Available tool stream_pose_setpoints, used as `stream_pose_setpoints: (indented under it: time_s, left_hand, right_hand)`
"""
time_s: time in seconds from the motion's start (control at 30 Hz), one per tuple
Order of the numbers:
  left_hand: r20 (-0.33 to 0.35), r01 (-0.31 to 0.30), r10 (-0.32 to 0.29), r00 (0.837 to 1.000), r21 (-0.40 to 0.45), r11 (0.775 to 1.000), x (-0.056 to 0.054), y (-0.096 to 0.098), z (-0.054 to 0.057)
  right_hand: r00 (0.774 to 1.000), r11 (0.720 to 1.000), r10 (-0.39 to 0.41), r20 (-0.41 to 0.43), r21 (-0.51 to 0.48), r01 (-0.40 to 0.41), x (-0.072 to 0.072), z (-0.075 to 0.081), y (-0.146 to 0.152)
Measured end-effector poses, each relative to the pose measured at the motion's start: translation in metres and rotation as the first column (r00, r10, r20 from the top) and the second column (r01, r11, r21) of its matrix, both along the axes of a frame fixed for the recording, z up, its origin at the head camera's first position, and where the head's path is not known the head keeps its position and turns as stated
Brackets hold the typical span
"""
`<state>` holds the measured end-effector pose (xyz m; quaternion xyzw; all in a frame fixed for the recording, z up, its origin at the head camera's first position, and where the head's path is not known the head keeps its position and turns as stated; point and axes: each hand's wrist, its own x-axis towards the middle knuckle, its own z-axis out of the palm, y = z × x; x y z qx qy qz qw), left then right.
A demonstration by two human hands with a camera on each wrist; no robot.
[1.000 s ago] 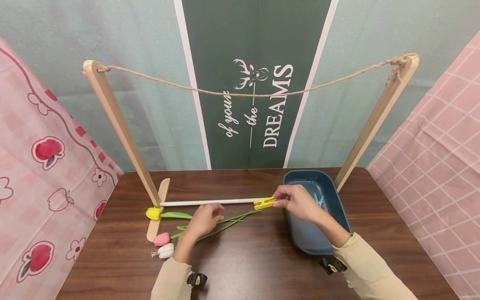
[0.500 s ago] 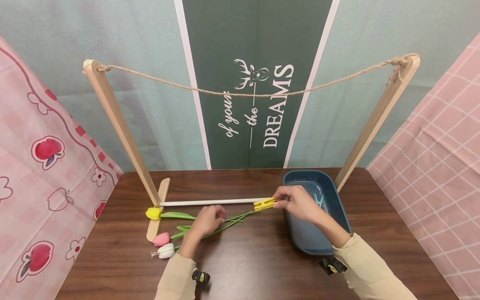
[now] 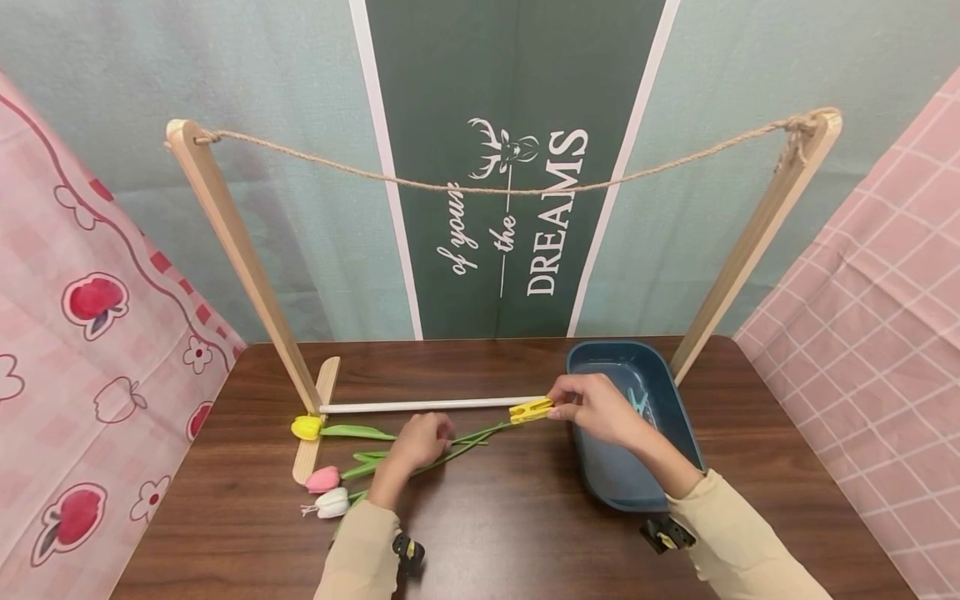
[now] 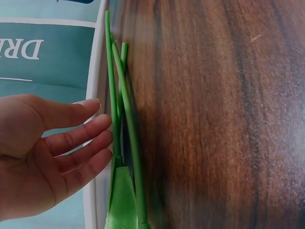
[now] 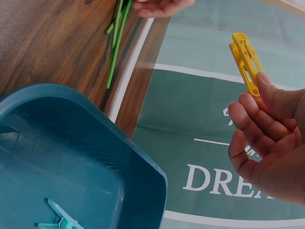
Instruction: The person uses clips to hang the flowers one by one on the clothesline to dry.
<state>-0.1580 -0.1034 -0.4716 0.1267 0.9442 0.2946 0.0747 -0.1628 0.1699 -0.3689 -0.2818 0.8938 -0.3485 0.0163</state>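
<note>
My right hand (image 3: 596,408) pinches a yellow clothespin (image 3: 531,409) by one end, thumb against fingers, in the air beside the blue basin (image 3: 637,500). The pin's other end points left in the head view. My left hand (image 4: 52,148) is over the green tulip stems (image 4: 128,109), fingers loosely bent with nothing between them; whether the fingertips touch a stem I cannot tell. Three artificial tulips lie on the table: a yellow tulip (image 3: 306,427), a pink tulip (image 3: 323,479) and a white tulip (image 3: 332,502), blooms left, stems right. My left hand partly covers the stems.
Two wooden posts (image 3: 240,258) rise at either side, with a sagging rope (image 3: 495,191) tied between their tops. A white rod (image 3: 420,406) runs low between them. Inside the basin lies a light-blue clothespin (image 3: 637,400). A printed curtain (image 3: 480,50) hangs behind the table (image 3: 510,533).
My left hand has slid a little to the right along the stems. The right hand and its yellow clothespin have barely moved. The tulips lie as before.
</note>
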Motion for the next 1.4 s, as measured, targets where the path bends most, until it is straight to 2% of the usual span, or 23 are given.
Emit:
stream_pose_setpoints:
  time_s: [0.23, 0.67, 0.87, 1.4]
  left_hand:
    - [0.01, 0.002, -0.002, 1.0, 0.002, 1.0, -0.001, 0.0, -0.002]
    - [-0.03, -0.008, 0.007, 1.0, -0.033, 0.999, -0.003, 0.001, -0.011]
    - [-0.057, -0.007, 0.005, 0.998, -0.036, 0.999, -0.003, 0.001, -0.011]
    - [-0.076, -0.018, 0.014, 0.997, -0.046, 0.999, 0.001, 0.002, -0.011]
  right_hand:
    - [1.0, 1.0, 0.013, -0.004, -0.003, -0.013, 0.0, -0.002, 0.002]
    - [1.0, 1.0, -0.002, -0.016, -0.003, 0.002, 0.0, -0.005, 0.003]
    - [1.0, 1.0, -0.005, -0.019, -0.001, 0.005, -0.001, -0.006, 0.005]
    - [1.0, 1.0, -0.013, -0.013, 0.003, 0.013, 0.0, -0.005, 0.005]
